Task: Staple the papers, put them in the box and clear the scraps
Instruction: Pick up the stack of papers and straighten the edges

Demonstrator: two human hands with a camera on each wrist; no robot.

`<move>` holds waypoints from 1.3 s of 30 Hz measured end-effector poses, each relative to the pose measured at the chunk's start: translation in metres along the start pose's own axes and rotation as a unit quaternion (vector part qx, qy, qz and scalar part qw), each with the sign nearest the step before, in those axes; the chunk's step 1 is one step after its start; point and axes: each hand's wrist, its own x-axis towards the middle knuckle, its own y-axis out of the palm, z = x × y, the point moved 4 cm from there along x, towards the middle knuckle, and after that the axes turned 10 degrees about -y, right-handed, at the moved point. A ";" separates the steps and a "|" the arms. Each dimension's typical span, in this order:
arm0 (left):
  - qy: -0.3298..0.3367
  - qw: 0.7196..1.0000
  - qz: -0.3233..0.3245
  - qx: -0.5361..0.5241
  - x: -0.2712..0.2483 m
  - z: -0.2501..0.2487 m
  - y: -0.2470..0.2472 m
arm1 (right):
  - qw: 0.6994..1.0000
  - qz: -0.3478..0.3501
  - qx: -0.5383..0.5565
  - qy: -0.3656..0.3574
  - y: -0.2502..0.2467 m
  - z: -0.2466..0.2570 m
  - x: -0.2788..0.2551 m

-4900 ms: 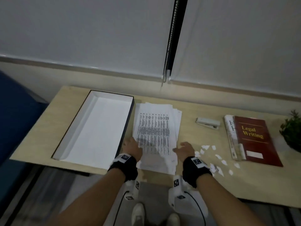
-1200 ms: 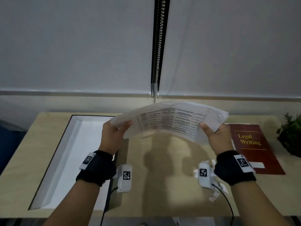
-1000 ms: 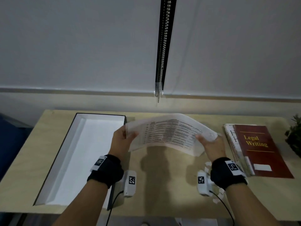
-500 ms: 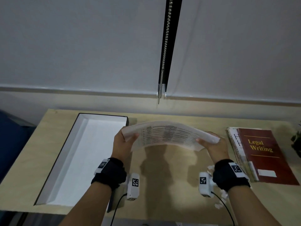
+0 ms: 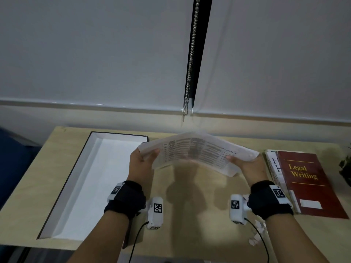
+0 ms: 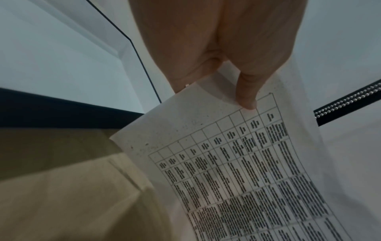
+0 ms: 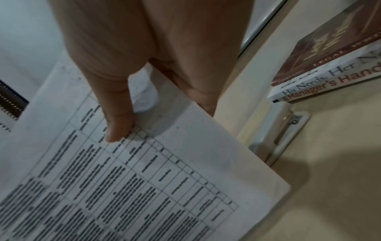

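A stack of printed papers (image 5: 195,153) with a table of text is held above the wooden desk, sideways and bowed upward. My left hand (image 5: 141,164) pinches its left end, thumb on top (image 6: 246,96) of the papers (image 6: 237,163). My right hand (image 5: 247,166) pinches the right end, thumb on the sheet (image 7: 118,125) of the papers (image 7: 144,179). The open white box (image 5: 91,183) with black outer walls lies on the desk to the left. A white stapler (image 7: 274,135) lies on the desk under the right hand. White paper scraps (image 5: 256,234) lie near the front edge by my right forearm.
A pile of books (image 5: 307,183), the red "Legal Writing" on top, lies at the right, seen also as books (image 7: 329,62). A green plant (image 5: 345,168) stands at the far right edge. A blind's bead chain (image 5: 190,63) hangs behind the desk.
Both hands lifted the papers off the desk and turned them sideways. Over the last second the stack has tipped a little, its near edge lower, staying above the desk middle.
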 end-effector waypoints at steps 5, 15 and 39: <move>-0.037 0.999 -0.007 0.029 -0.005 0.023 -0.006 | 0.999 0.015 0.004 0.049 0.000 -0.021 -0.010; 0.132 0.959 0.026 0.250 -0.002 -0.063 0.002 | 0.949 0.111 -0.221 -0.196 0.000 0.092 -0.019; 0.156 0.980 0.025 0.123 -0.029 -0.073 0.028 | 0.991 0.049 0.076 -0.098 0.033 0.066 -0.044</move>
